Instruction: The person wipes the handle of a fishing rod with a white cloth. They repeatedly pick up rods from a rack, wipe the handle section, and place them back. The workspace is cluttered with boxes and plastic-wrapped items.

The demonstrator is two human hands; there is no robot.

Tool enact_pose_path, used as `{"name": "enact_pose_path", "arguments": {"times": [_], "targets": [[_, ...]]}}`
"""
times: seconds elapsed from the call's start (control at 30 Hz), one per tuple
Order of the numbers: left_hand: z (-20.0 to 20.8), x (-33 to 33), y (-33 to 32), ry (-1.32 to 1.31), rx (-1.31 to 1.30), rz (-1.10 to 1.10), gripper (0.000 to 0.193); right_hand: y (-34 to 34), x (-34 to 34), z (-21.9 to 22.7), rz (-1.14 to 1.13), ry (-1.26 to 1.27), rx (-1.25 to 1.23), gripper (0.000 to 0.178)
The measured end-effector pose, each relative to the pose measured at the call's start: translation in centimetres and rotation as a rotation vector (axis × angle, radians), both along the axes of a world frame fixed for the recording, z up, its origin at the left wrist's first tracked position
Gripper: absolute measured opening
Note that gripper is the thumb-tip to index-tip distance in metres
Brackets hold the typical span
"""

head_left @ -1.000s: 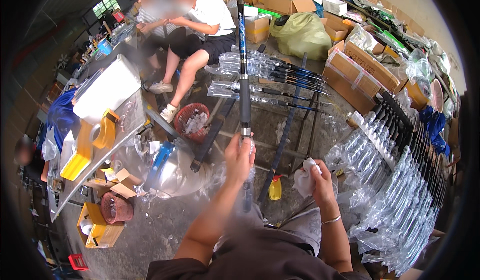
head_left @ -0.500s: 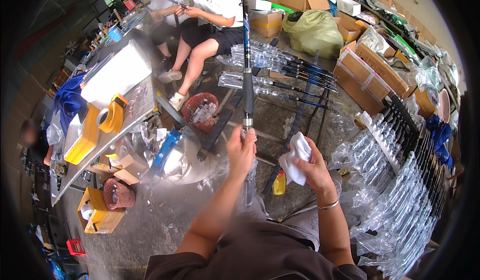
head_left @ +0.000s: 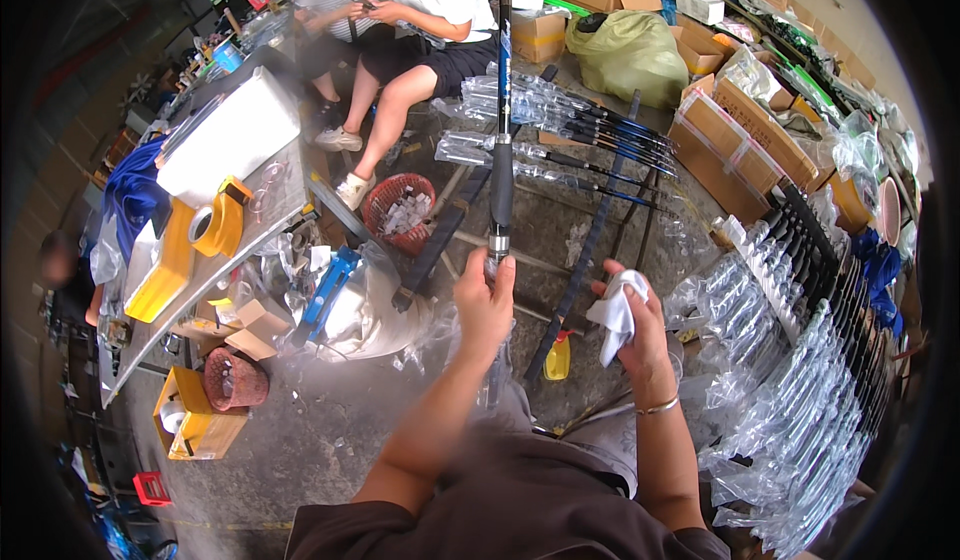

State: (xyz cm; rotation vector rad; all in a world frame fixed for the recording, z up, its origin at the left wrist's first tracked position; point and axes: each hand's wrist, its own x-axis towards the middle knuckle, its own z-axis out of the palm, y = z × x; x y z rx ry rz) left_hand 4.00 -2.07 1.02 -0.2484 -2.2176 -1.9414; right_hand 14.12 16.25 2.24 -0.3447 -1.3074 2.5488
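Observation:
Upright before me stands a collapsed black and blue fishing rod (head_left: 503, 185). Its lower end is wrapped in the fist of my left hand (head_left: 484, 302), and clear plastic film (head_left: 495, 385) hangs below that grip. Off to the right, apart from the rod, my right hand (head_left: 645, 340) holds a crumpled white cloth (head_left: 617, 318) between thumb and fingers. Beyond the rod, more rods (head_left: 610, 135) lie across a low metal frame, their handles in clear plastic sleeves.
At the right, many sleeved rods (head_left: 800, 400) lean in a row beside cardboard boxes (head_left: 735, 135). A table with tape rolls (head_left: 217, 230) is at the left. Two people sit at the back, near a red basket (head_left: 400, 215). A yellow bottle (head_left: 558, 358) lies by my knees.
My right hand has moved rightward, away from the rod, with the cloth. The rod in my left hand has shifted slightly to the right.

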Motion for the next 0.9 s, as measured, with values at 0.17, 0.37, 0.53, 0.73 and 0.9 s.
{"name": "enact_pose_path", "arguments": {"times": [0.17,0.37,0.53,0.73,0.9], "targets": [[0.2,0.9,0.5,0.093,-0.048,-0.034,0.022,0.0,-2.0,2.2,0.066,0.169,-0.252,0.023],[1.8,1.6,0.8,0.172,-0.164,-0.049,0.023,0.1,-3.1,4.4,0.085,0.058,-0.204,0.028],[2.2,1.6,0.8,0.260,-0.242,-0.040,0.020,0.0,-3.8,7.0,-0.030,0.132,0.358,0.027],[3.7,2.2,1.2,0.292,-0.290,-0.104,0.021,1.5,-5.3,8.6,-0.217,0.446,1.257,0.038],[6.1,3.5,1.3,0.089,-0.232,-0.259,0.022,1.1,-5.4,10.9,-0.306,0.492,1.592,0.046]]}}
